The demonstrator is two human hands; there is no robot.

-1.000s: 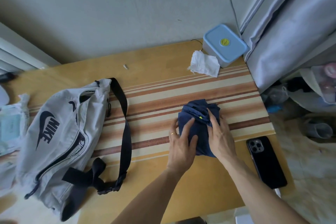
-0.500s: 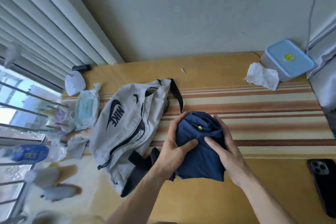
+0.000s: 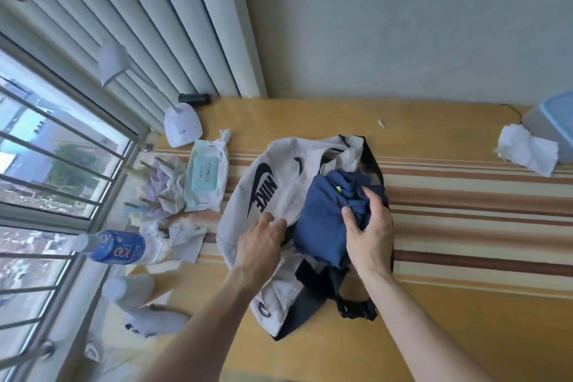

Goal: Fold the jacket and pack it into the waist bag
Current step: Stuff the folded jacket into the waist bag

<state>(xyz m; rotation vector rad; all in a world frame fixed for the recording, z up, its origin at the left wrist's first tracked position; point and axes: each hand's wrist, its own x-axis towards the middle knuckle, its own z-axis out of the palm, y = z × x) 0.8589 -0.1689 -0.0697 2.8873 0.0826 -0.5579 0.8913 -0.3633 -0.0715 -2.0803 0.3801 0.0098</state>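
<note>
The folded navy jacket [image 3: 322, 211], a compact bundle with a small yellow-green tag, rests on the right side of the grey waist bag [image 3: 279, 183]. My right hand [image 3: 369, 226] grips the bundle from its right edge. My left hand [image 3: 263, 242] lies on the bag's grey fabric by the zipper edge, fingers bent onto it, just left of the jacket. The bag lies on the striped wooden table [image 3: 465, 226], its black strap and buckle [image 3: 356, 308] trailing toward me. Whether the bag's opening is unzipped under the jacket is hidden.
Left of the bag lie a wet-wipes pack [image 3: 206, 174], crumpled tissues [image 3: 183, 236], a water bottle [image 3: 117, 246] and a white lamp base [image 3: 183, 127] by the barred window. A crumpled tissue [image 3: 527, 152] and a blue-lidded box [image 3: 555, 121] sit at the far right.
The jacket bundle was lifted off the table and carried left onto the waist bag. My left hand let go of it and dropped onto the bag; the view swung left.
</note>
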